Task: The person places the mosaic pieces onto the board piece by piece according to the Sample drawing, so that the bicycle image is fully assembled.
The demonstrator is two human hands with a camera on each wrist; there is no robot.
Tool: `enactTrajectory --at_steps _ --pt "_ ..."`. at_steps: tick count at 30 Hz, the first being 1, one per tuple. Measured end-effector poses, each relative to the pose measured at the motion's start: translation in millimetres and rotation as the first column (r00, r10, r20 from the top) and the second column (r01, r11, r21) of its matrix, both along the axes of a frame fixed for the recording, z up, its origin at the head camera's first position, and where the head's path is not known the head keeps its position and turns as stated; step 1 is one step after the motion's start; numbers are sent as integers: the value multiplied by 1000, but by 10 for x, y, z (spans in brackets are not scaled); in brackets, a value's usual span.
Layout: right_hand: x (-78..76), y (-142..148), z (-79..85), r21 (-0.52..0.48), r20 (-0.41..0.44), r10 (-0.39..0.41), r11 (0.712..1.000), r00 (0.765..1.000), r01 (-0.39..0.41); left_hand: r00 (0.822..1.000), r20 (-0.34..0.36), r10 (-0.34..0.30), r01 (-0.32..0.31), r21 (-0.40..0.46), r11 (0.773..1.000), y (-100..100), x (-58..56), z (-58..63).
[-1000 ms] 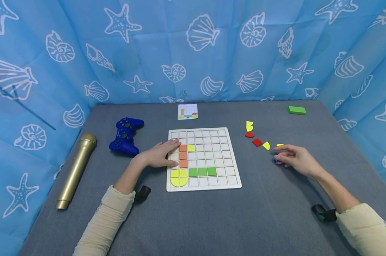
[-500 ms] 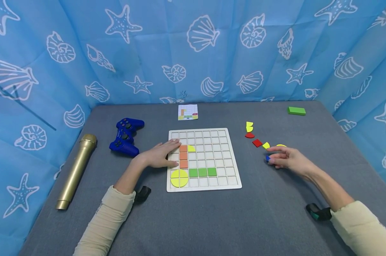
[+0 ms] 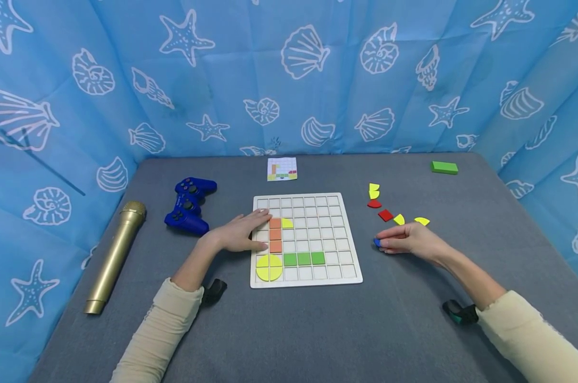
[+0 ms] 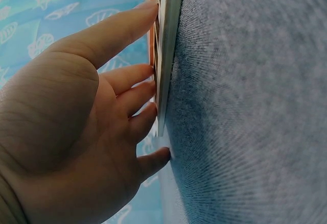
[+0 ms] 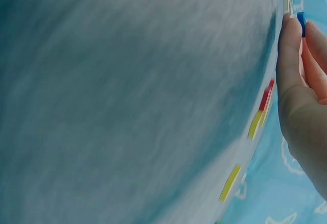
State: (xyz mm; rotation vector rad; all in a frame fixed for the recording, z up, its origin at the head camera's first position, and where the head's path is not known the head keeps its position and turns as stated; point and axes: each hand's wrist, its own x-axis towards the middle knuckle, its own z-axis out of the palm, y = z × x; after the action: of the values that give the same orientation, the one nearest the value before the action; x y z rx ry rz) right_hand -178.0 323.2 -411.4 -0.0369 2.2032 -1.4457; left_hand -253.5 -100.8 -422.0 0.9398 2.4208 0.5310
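A white grid board lies mid-table, bearing orange squares, green squares, a circle of yellow quarter pieces and a single yellow quarter piece. My left hand rests on the board's left edge, fingers spread; in the left wrist view its fingertips touch the rim. To the right of the board, my right hand pinches a small blue piece between thumb and fingers. The right wrist view shows the blue piece at the fingertips, its full shape partly hidden.
Loose yellow pieces and red pieces lie right of the board. Behind it is a printed pattern card. A blue game controller and gold microphone lie left; a green block sits far right.
My right hand has moved left toward the board, carrying the blue piece off the spot where it lay near the yellow pieces. The left hand has stayed on the board's edge.
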Motion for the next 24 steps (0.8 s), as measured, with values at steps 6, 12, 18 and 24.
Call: enactTrajectory --at_steps 6,12,18,24 --pt "-28 -181 3 6 -14 36 999 999 -36 1000 -6 1 -1 3 1000 1 3 -2" --pt "-47 -374 30 -15 2 82 997 997 -82 1000 -13 -3 3 6 1000 -9 -6 -10" --pt "-51 -546 24 -66 14 139 988 990 -138 1000 -15 -7 7 10 1000 -12 -3 -7" --pt "-35 -719 14 -80 4 193 978 981 -192 1000 -9 -1 1 4 1000 -7 -1 0"
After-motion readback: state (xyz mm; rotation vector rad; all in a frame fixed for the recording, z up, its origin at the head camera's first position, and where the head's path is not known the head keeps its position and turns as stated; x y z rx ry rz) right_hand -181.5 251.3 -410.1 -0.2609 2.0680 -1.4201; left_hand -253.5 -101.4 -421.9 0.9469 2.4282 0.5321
